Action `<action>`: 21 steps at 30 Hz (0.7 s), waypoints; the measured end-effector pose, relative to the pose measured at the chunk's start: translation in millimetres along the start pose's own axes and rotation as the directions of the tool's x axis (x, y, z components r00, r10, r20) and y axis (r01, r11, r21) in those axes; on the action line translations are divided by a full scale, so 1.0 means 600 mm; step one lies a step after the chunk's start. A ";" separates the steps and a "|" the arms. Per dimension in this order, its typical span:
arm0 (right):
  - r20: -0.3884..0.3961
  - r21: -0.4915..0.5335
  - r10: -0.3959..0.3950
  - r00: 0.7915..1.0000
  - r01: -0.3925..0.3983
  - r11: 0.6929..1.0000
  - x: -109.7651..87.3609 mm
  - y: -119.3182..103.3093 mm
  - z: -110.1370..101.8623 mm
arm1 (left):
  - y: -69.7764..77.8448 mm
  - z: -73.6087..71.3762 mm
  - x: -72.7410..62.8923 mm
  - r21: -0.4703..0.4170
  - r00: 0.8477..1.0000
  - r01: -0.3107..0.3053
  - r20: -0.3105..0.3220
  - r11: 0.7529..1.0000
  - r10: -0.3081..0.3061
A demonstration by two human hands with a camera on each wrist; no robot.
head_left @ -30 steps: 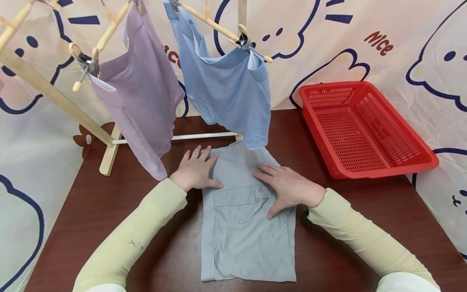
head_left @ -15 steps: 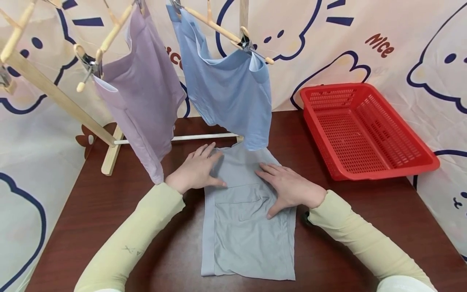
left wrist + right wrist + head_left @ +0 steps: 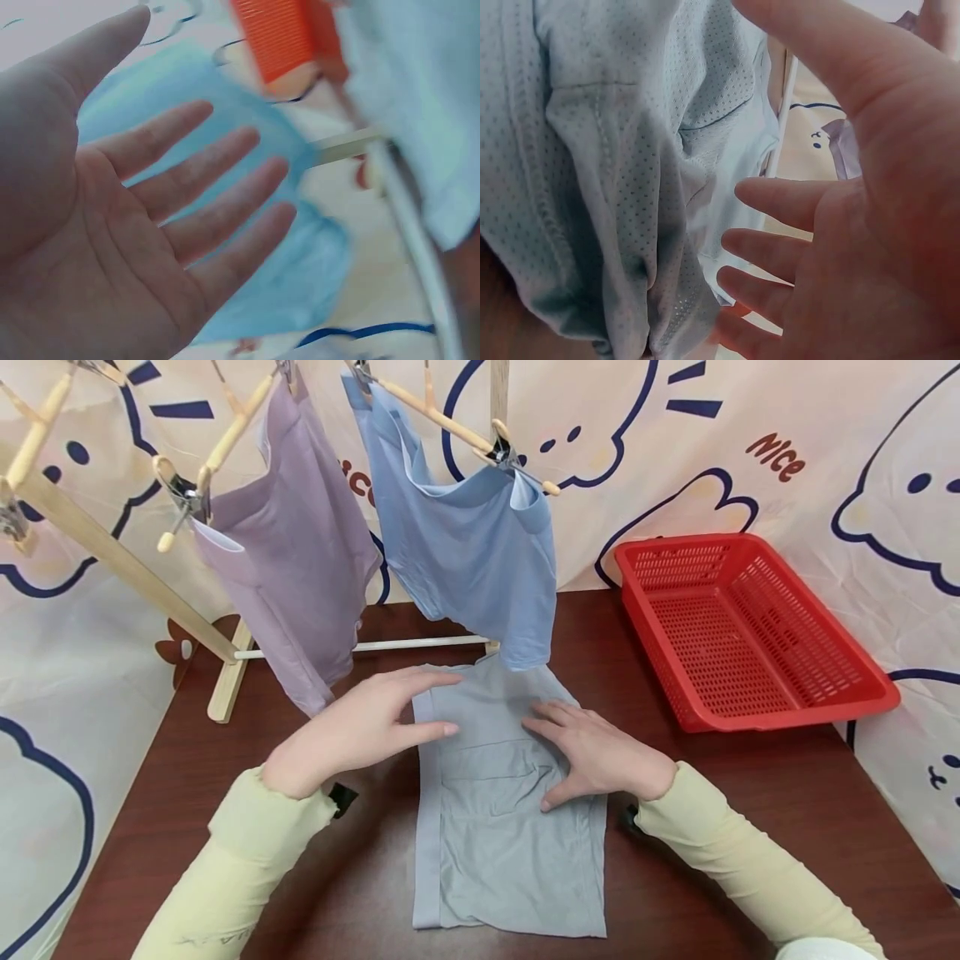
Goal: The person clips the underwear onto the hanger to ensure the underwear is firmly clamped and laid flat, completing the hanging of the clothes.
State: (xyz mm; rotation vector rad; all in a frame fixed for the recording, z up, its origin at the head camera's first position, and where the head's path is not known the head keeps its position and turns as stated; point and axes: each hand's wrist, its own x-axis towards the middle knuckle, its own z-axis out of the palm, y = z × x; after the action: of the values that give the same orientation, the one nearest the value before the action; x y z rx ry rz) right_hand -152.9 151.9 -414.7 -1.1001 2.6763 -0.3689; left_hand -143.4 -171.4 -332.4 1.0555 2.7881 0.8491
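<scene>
A pair of grey boxer briefs [image 3: 517,852] lies flat on the table, waistband along its left side. Small wrinkles run across the middle; perforated fabric shows close up in the right wrist view. My right hand [image 3: 600,756] lies spread at the garment's right edge, fingertips on the cloth. Over the upper left edge is my left hand [image 3: 367,727], turned on its side with thumb and fingers apart and nothing between them. In the left wrist view its palm [image 3: 150,225] shows with straight fingers, blurred blue cloth [image 3: 277,277] behind.
Purple briefs [image 3: 300,535] and blue briefs [image 3: 465,543] hang from clip hangers [image 3: 232,422] on a wooden rack [image 3: 135,572], low over the table's back. A red plastic basket [image 3: 795,718] stands at the back right. A printed cloth [image 3: 795,410] hangs behind.
My left hand has lifted off the grey boxer briefs, drawn back toward me and turned onto its side. The right hand has stayed nearly in place.
</scene>
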 end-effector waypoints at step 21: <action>-0.009 0.021 -0.014 1.000 0.015 1.000 -0.010 0.010 0.021 | 0.086 -0.151 -0.112 0.151 0.728 -0.163 -0.648 0.975 0.222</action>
State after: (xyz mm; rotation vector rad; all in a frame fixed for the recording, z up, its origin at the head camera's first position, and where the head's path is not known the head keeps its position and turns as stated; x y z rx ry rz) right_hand -149.1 158.3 -427.6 -1.1150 2.6674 -0.4042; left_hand -81.4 -224.8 -239.3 1.2792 3.3433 1.3845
